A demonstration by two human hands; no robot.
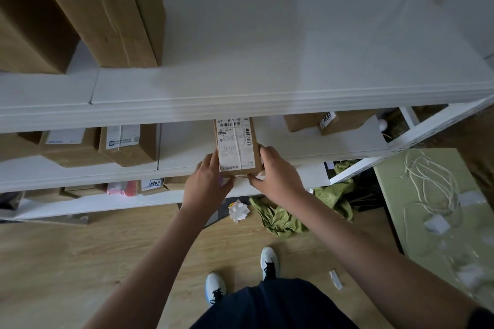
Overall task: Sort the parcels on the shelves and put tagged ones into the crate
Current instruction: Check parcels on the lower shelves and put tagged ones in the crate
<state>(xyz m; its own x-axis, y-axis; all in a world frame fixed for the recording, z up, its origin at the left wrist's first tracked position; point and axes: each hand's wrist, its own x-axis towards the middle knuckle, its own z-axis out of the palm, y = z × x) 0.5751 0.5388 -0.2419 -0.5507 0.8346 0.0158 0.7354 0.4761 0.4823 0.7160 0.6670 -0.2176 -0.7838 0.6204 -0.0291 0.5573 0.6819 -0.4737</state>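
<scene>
Brown cardboard with a long white shipping label on top, the parcel (238,149) sits at the front edge of the middle shelf (320,141), clasped between both hands: the left hand (207,184) holds its left side and the right hand (278,172) its right side, fingers curled along the walls and both thumbs meeting under its near end. Whether it is being drawn out or pushed in cannot be told. No crate shows anywhere, so nothing can be counted as delivered; the job looks early or midway, since many boxes wait. Left of the fingers on the same shelf stand two labelled boxes (128,144), and to their right, further back, another small box (328,120). Above the fingers the top shelf (240,88) carries two large cartons (107,13) at its left end. Below the hands a lower shelf holds a pink packet (121,188). Beneath the wrists lie a wooden floor (80,262), crumpled white paper (238,210) and green cloth (280,219); right of them, a green board (395,195) bears white cords (427,181).
</scene>
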